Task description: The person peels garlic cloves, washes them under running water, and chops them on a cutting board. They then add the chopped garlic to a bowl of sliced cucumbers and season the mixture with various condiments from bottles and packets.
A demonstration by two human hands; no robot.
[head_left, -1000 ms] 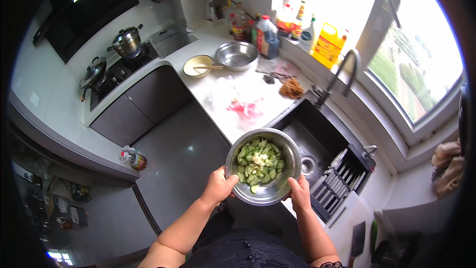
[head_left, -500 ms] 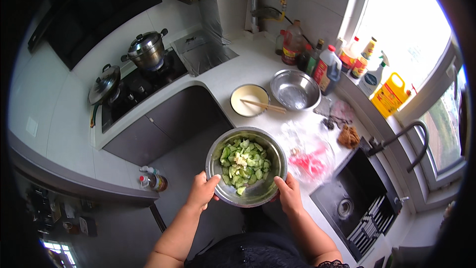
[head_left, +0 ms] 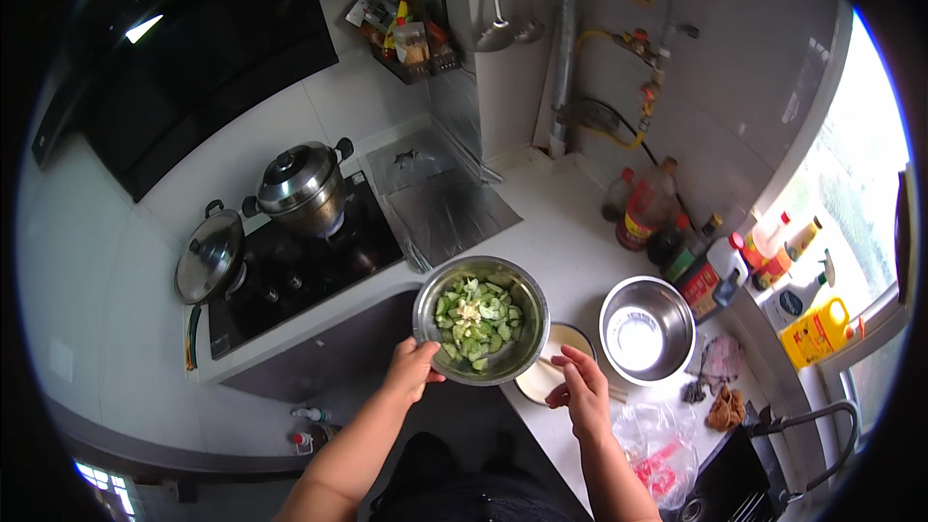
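My left hand [head_left: 414,369] grips the near left rim of a steel mixing bowl [head_left: 530,346]. Inside lie green cucumber slices [head_left: 480,338] with a small heap of pale chopped bits [head_left: 470,311] on top. The bowl is held up at the counter's edge. My right hand [head_left: 582,394] is off it, fingers curved and apart, above a pale-inside, dark-rimmed bowl [head_left: 572,335]. A pair of chopsticks [head_left: 617,392] rests across that bowl, partly hidden under the right hand. No hold on them is visible.
An empty steel basin [head_left: 646,329] stands to the right, near several bottles [head_left: 710,275]. A clear plastic bag [head_left: 667,445] lies near the dark sink [head_left: 730,478]. At left, a lidded pot [head_left: 307,195] sits over a lit burner beside a lidded pan [head_left: 211,256].
My right hand has let go of the mixing bowl and moved beside it, over the chopsticks. The mixing bowl, now in the left hand alone, is closer to the counter. The view has shifted.
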